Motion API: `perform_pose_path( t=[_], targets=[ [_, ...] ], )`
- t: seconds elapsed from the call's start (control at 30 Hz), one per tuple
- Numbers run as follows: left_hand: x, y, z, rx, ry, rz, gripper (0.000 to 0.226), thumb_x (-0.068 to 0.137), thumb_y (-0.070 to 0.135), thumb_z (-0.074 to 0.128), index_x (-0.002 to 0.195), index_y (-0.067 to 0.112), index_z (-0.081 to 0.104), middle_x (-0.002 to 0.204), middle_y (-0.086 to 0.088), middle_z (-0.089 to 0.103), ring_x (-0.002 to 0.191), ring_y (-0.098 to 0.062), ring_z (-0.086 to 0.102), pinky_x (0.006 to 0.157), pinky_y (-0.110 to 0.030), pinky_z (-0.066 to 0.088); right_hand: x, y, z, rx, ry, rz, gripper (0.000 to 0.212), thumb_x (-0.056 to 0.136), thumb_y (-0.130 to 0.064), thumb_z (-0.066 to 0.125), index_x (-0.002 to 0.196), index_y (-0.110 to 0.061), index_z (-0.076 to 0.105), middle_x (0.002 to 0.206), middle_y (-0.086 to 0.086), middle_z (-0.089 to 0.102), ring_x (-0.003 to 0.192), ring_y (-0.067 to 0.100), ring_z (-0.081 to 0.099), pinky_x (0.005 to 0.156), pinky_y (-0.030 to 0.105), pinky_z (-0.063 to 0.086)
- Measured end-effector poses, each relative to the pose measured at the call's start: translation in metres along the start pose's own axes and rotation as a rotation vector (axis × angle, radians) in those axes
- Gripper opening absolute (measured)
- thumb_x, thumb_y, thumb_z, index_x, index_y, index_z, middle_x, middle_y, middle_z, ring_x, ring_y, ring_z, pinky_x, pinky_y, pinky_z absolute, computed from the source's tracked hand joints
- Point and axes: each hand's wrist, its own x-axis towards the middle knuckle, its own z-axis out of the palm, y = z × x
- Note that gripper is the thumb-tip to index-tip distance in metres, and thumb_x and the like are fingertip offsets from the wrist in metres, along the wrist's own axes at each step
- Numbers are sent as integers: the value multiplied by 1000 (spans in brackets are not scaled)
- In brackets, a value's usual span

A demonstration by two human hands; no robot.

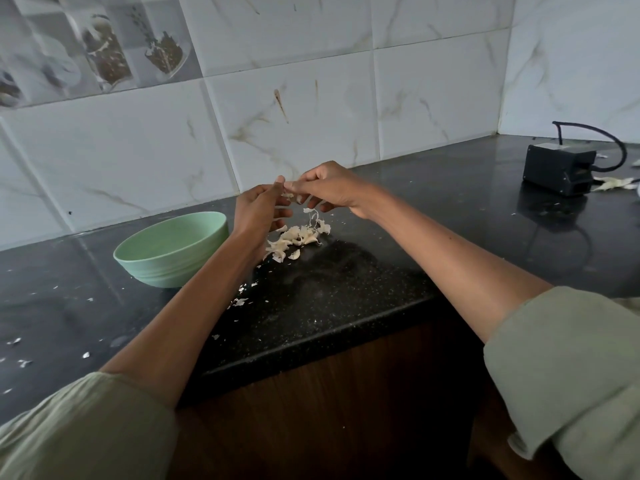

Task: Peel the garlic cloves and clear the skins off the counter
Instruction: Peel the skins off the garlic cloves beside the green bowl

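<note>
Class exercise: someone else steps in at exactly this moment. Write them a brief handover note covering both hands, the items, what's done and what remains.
Left hand and right hand are raised above the counter, together pinching a small garlic clove mid-peel.
A pile of pale papery garlic skins lies on the black speckled counter, right of the mint-green round bowl.
Done: several skins are off.
Left: finish this clove, then clear the pile and the scattered flakes.

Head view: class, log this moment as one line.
hands: peeling clove | skins: piled on counter | bowl: left of pile
</note>
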Motion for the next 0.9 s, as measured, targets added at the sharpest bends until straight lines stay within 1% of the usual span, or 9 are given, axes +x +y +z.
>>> perform_pose_path(
  t=[0.2, 0.3, 0.37, 0.47, 0.57, 0.63, 0.77, 0.83, 0.9],
  targets=[
    [0, 0, -1, -34, -16, -3, 38, 103, 38, 68, 115, 2, 72, 90, -4, 76, 67, -9, 67, 61, -25, 52, 1, 2, -1, 60, 57, -80, 37, 84, -31, 89, 109, -6, 75, 99, 11, 79, 77, 7, 69, 66, 19, 55],
    [-1, 1, 0, -47, -24, -9, 30, 104, 36, 67, 107, 8, 73, 84, -2, 76, 68, -9, 66, 61, -25, 52, 0, 2, -1, 116, 63, -135, 32, 83, -19, 90, 105, -1, 75, 93, 12, 78, 75, 7, 71, 68, 19, 56],
    [0, 1, 2, -48, -14, 11, 32, 105, 36, 66, 110, 5, 72, 82, -2, 74, 67, -9, 67, 59, -24, 52, -1, 1, 0, 150, 48, -143, 31, 84, -18, 88, 104, 1, 74, 89, 12, 77, 73, 8, 71, 69, 20, 57],
    [4, 0, 3, -22, 32, 62, 34, 106, 36, 64, 112, 3, 70, 81, -5, 71, 64, -7, 65, 56, -22, 51, -2, 0, 5, 85, 14, -133, 37, 93, -29, 80, 107, 3, 71, 87, 10, 77, 73, 12, 72, 71, 23, 60],
    [4, -1, 3, 33, 38, 79, 37, 108, 41, 58, 112, 6, 67, 85, -3, 68, 66, -8, 63, 57, -22, 51, -3, -1, 14, -111, -44, -178, 31, 105, -35, 63, 102, -5, 65, 79, 3, 73, 69, 11, 68, 68, 25, 58],
    [1, -1, 3, 92, 15, 62, 42, 111, 48, 48, 112, 8, 63, 86, -3, 67, 68, -11, 62, 59, -25, 51, -3, -2, 19, -152, -67, -203, 26, 109, -34, 54, 99, -10, 58, 74, 2, 69, 65, 12, 64, 64, 29, 54],
    [3, -6, 3, 288, -106, 182, 49, 115, 48, 25, 106, 9, 53, 79, -9, 64, 56, -14, 56, 50, -29, 46, -2, 3, 23, -195, -48, -243, 25, 111, -31, 50, 97, -11, 54, 71, 1, 67, 59, 8, 59, 61, 26, 47],
    [6, -8, -3, 350, -132, 213, 47, 116, 46, 26, 111, 6, 49, 77, -8, 60, 55, -15, 54, 50, -31, 44, -3, 4, 28, -219, -48, -234, 26, 111, -31, 49, 98, -8, 54, 71, 2, 67, 62, 13, 59, 63, 31, 47],
    [9, -7, -13, 364, -176, 210, 43, 116, 42, 29, 113, 4, 50, 72, -3, 55, 54, -10, 52, 49, -27, 44, -4, 2, 33, -235, -40, -234, 29, 112, -30, 48, 102, -3, 55, 72, 3, 67, 64, 16, 58, 63, 32, 46]
  ],
)
